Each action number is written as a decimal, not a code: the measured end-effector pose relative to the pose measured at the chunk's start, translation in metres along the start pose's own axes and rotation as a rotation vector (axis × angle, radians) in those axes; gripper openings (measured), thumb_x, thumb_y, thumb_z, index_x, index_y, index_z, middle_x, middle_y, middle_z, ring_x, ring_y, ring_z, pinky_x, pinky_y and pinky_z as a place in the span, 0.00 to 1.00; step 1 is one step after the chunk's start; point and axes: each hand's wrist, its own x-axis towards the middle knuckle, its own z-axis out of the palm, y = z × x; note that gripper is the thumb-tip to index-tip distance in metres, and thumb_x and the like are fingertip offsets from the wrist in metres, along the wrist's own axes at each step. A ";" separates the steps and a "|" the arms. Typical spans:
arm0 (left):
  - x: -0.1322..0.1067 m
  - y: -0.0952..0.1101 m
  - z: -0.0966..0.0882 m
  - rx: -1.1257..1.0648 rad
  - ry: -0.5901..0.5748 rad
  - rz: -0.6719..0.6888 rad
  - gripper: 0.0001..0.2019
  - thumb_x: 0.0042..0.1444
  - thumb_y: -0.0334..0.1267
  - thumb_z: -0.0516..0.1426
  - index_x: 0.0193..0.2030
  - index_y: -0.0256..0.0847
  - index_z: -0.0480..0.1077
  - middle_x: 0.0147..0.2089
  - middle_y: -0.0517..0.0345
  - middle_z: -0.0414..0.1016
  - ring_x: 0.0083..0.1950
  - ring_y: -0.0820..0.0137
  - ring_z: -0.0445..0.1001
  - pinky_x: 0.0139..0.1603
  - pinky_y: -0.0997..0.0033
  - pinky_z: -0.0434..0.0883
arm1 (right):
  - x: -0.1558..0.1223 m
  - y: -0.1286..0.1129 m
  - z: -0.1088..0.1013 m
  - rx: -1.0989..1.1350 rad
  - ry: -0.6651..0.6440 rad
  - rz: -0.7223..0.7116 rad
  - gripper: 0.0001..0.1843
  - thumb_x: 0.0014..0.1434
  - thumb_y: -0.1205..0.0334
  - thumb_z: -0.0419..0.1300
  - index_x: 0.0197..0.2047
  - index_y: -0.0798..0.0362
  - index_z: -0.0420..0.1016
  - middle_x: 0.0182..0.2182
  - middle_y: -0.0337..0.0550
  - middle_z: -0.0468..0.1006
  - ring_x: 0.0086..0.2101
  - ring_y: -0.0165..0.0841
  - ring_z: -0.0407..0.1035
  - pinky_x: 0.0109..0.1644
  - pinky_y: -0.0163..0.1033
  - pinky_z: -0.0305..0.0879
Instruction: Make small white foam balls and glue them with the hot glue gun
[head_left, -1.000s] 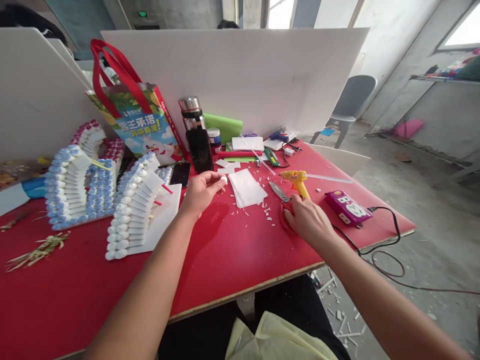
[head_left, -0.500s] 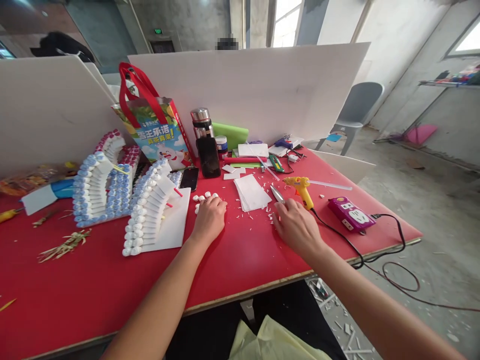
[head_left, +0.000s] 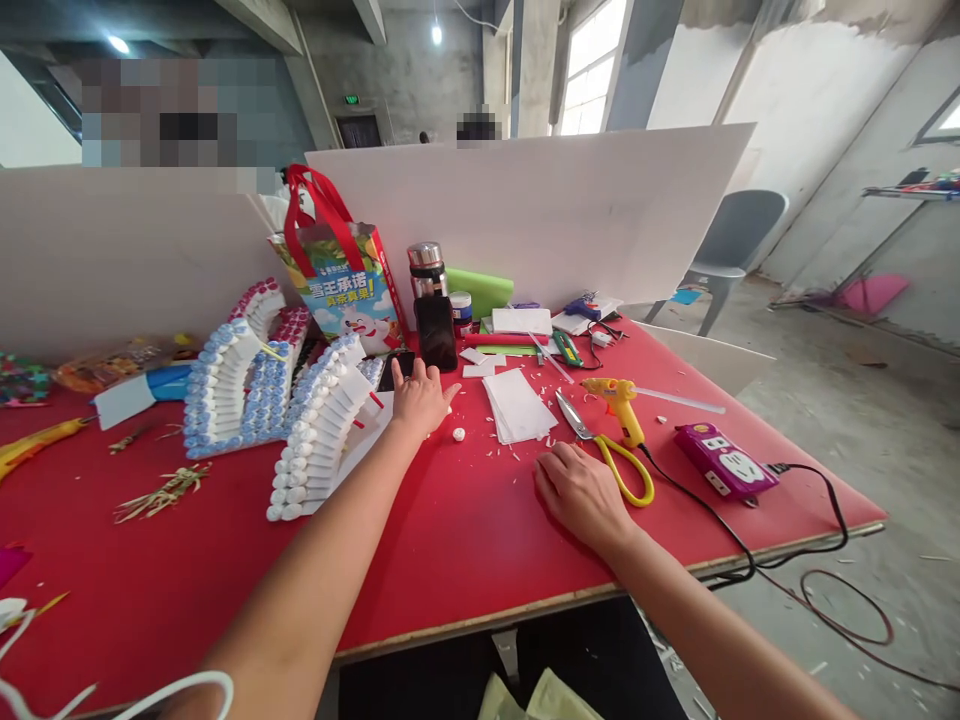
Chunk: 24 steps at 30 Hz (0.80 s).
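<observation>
My left hand (head_left: 420, 400) lies on the red table (head_left: 465, 540) with fingers stretched out, beside the white base of a model built from rows of white and blue caps (head_left: 322, 430). A small white cap (head_left: 458, 434) sits just right of it; anything under the palm is hidden. My right hand (head_left: 581, 492) rests palm down with loose fingers and holds nothing. Yellow-handled scissors (head_left: 604, 448) lie free just right of it. A stack of white sheets (head_left: 519, 405) lies between the hands, farther back.
A yellow glue gun (head_left: 619, 397) and a purple power strip (head_left: 724, 463) with a black cable sit at the right. A flask (head_left: 426, 268), a black phone (head_left: 437, 332), a red-handled bag (head_left: 337, 270) and white boards (head_left: 540, 210) stand behind. A grey chair (head_left: 731, 245) is beyond the table.
My left hand put down the small white piece it pinched and now lies flat by the model. My right hand came off the scissors and drew back. The view tilted up.
</observation>
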 end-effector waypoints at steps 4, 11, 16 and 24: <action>0.010 0.001 0.000 0.127 -0.147 -0.091 0.28 0.65 0.54 0.48 0.54 0.27 0.69 0.59 0.26 0.67 0.47 0.47 0.79 0.69 0.36 0.37 | -0.001 0.002 0.004 0.006 0.023 0.017 0.15 0.67 0.66 0.53 0.29 0.55 0.72 0.28 0.43 0.71 0.29 0.32 0.65 0.34 0.38 0.52; -0.019 0.030 -0.044 0.055 0.076 0.112 0.21 0.67 0.51 0.49 0.46 0.32 0.72 0.50 0.40 0.72 0.45 0.56 0.77 0.70 0.39 0.43 | -0.003 0.005 0.005 0.006 0.056 0.032 0.16 0.68 0.65 0.52 0.29 0.55 0.73 0.26 0.42 0.71 0.28 0.31 0.65 0.34 0.38 0.51; -0.064 0.048 -0.065 -0.129 0.171 0.406 0.17 0.69 0.45 0.49 0.34 0.36 0.71 0.34 0.51 0.71 0.36 0.63 0.72 0.43 0.61 0.67 | -0.005 0.005 0.006 -0.017 0.010 0.055 0.18 0.68 0.62 0.52 0.26 0.55 0.72 0.24 0.41 0.72 0.26 0.30 0.66 0.33 0.38 0.50; -0.105 0.069 -0.040 -0.263 0.263 0.599 0.17 0.68 0.43 0.50 0.31 0.38 0.70 0.32 0.53 0.71 0.28 0.68 0.68 0.30 0.65 0.61 | -0.008 0.006 0.010 -0.018 -0.091 0.089 0.18 0.70 0.58 0.51 0.32 0.55 0.74 0.26 0.42 0.76 0.28 0.31 0.71 0.34 0.37 0.53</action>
